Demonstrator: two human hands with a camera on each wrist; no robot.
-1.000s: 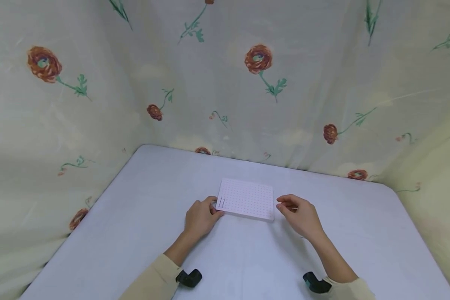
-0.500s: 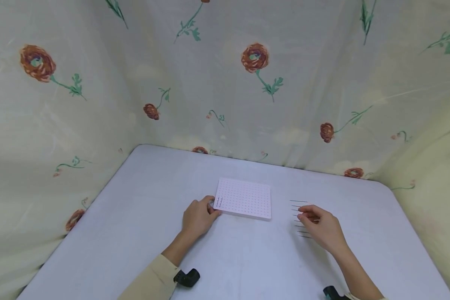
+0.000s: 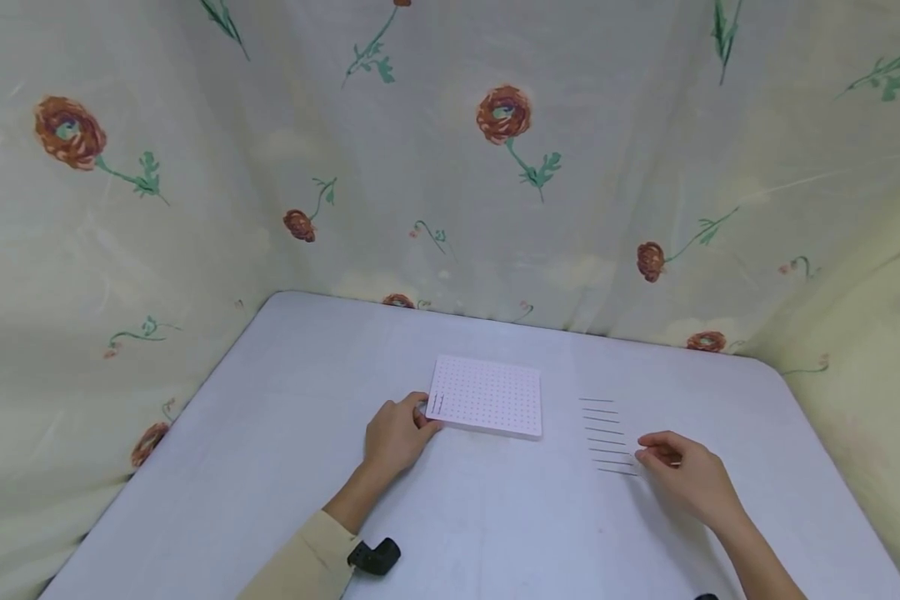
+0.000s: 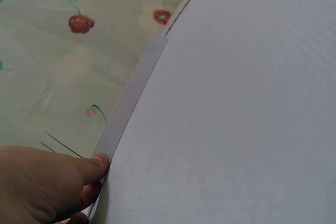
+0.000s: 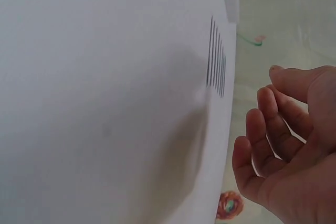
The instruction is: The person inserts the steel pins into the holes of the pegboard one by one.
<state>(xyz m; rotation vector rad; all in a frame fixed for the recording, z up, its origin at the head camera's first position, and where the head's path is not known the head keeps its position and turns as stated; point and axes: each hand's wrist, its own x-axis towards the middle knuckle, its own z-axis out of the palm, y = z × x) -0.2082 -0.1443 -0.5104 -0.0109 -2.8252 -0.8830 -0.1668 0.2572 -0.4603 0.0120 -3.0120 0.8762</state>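
A white pegboard (image 3: pixel 487 396) with rows of small holes lies on the table. My left hand (image 3: pixel 397 433) grips its front left corner, thumb on the near side as the left wrist view shows. Close to that corner, a pair of thin dark rods (image 4: pixel 64 146) stand up from the board. To the right of the board, several thin dark rods (image 3: pixel 604 431) lie side by side in a row. Just right of the row's nearer end is my right hand (image 3: pixel 686 475). Its fingers are loosely bent with nothing between them, apart from the table in the right wrist view.
The white table (image 3: pixel 480 517) has rounded far corners. Behind and at both sides hangs a pale curtain (image 3: pixel 390 167) printed with red flowers. A black wrist camera (image 3: pixel 375 557) sits on the left sleeve.
My right hand has moved right and toward me, away from the board and past the row of rods, uncovering them. My left hand has kept its grip on the board.
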